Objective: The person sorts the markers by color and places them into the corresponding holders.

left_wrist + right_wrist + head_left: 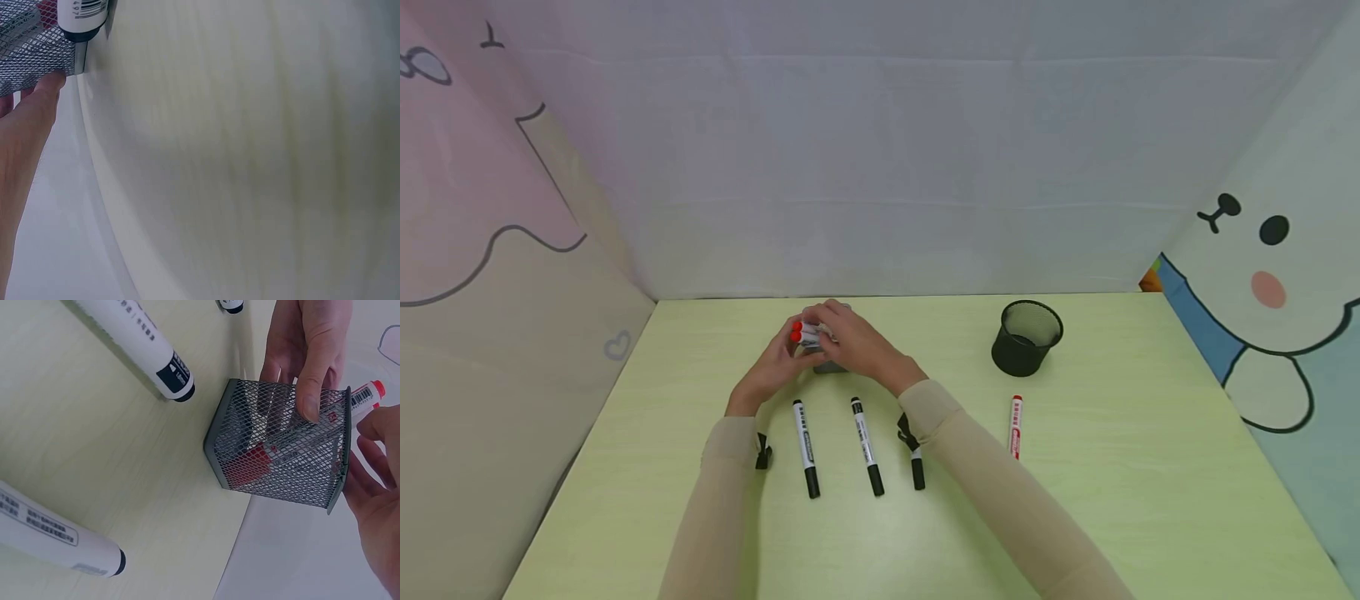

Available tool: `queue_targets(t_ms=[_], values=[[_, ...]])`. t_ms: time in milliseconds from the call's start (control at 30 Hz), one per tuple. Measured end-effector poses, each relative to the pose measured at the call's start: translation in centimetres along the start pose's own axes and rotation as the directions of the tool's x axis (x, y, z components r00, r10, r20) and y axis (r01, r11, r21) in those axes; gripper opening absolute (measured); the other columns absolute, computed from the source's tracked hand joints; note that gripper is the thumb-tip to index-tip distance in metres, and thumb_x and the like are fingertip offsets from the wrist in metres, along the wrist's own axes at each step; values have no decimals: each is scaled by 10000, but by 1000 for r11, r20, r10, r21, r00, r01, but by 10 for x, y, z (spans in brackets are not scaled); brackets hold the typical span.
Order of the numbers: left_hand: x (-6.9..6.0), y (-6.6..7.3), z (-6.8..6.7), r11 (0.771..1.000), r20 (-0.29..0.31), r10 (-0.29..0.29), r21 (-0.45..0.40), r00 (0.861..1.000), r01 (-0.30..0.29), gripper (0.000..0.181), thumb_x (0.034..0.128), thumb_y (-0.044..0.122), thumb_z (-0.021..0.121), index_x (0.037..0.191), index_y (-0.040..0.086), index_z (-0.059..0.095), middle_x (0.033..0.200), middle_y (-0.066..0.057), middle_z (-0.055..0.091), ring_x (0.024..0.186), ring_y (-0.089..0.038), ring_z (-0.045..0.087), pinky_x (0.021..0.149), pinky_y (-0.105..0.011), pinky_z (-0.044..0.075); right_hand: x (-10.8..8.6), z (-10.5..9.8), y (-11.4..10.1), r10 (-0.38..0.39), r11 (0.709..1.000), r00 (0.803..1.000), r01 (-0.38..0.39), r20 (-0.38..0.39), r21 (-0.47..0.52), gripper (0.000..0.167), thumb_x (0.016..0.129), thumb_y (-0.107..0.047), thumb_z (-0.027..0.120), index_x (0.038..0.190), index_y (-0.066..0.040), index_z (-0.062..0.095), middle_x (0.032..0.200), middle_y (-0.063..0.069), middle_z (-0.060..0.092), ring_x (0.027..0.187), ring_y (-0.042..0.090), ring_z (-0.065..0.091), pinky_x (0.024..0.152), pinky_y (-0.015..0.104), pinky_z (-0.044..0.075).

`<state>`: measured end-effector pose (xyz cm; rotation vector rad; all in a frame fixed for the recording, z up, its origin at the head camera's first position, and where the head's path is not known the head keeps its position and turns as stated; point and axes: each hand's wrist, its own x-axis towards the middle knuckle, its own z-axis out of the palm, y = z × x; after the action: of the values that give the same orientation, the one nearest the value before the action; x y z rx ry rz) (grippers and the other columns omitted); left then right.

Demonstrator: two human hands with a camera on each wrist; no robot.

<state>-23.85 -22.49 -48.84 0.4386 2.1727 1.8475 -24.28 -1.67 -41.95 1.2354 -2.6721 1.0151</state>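
Observation:
At the table's back, left of centre in the head view, my left hand (767,372) (28,128) (315,347) grips a grey mesh holder (831,367) (28,65) (290,453); its thumb presses on the mesh in the right wrist view. White markers with red ends (806,337) (364,400) stick out of the holder's mouth. The fingers of my right hand (867,348) (382,481) curl at this mouth and pinch a red marker; its exact grip is partly hidden. Through the mesh, a red part shows near the holder's bottom.
Nearer the front lie black-capped markers (805,442) (865,437) (917,473), the rightmost partly behind my right wrist. A round black mesh cup (1019,356) stands at the back right. In front of it lies a red-and-white marker (1016,425), its lower end hidden by my right sleeve.

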Motion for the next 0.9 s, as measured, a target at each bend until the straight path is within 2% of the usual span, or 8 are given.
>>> queue_targets(t_ms=[167, 333, 600, 767, 900], values=[[-1, 1, 0, 1000, 4, 2, -4, 1000, -2, 697, 987, 70, 693, 1557, 235, 327, 1549, -24, 419, 1523, -194, 232, 1224, -492, 226, -3, -1, -2, -22, 1000, 999, 22, -32, 17, 280, 1040, -37, 554, 1317, -9, 588, 1258, 122, 586, 1124, 296, 584, 951, 329, 502], [-1, 0, -1, 1000, 2, -1, 4, 1000, 1, 695, 987, 93, 699, 1557, 236, 327, 1562, -51, 415, 1519, -206, 240, 1222, -505, 220, -8, -2, -2, -33, 999, 998, 34, -54, 21, 265, 1038, -66, 576, 1298, -21, 599, 1263, 108, 583, 1139, 267, 585, 958, 325, 500], [-1, 0, -1, 1000, -12, -4, 10, 1000, 4, 721, 975, 114, 721, 1562, 248, 323, 1553, -33, 422, 1521, -192, 238, 1215, -501, 249, -17, -6, -2, -40, 998, 995, 44, -90, 37, 291, 1024, -106, 629, 1300, -15, 608, 1252, 140, 584, 975, 226, 595, 820, 255, 528], [0, 0, -1, 1000, -11, -12, 5, 1000, 12, 737, 970, 114, 727, 1570, 225, 313, 1519, -21, 438, 1496, -191, 282, 1177, -473, 316, -25, -10, -2, -60, 998, 990, 63, -128, 21, 290, 1010, -101, 654, 1283, -11, 620, 1249, 125, 585, 957, 249, 599, 814, 270, 523], [1, 0, 0, 1000, -12, -22, 8, 1000, 22, 760, 967, 135, 736, 1581, 179, 291, 1504, -34, 451, 1478, -204, 310, 1124, -429, 369, -32, -12, -3, -85, 996, 983, 87, -165, 2, 265, 1000, -94, 668, 1247, -7, 631, 1231, 120, 594, 994, 256, 583, 857, 316, 516]])
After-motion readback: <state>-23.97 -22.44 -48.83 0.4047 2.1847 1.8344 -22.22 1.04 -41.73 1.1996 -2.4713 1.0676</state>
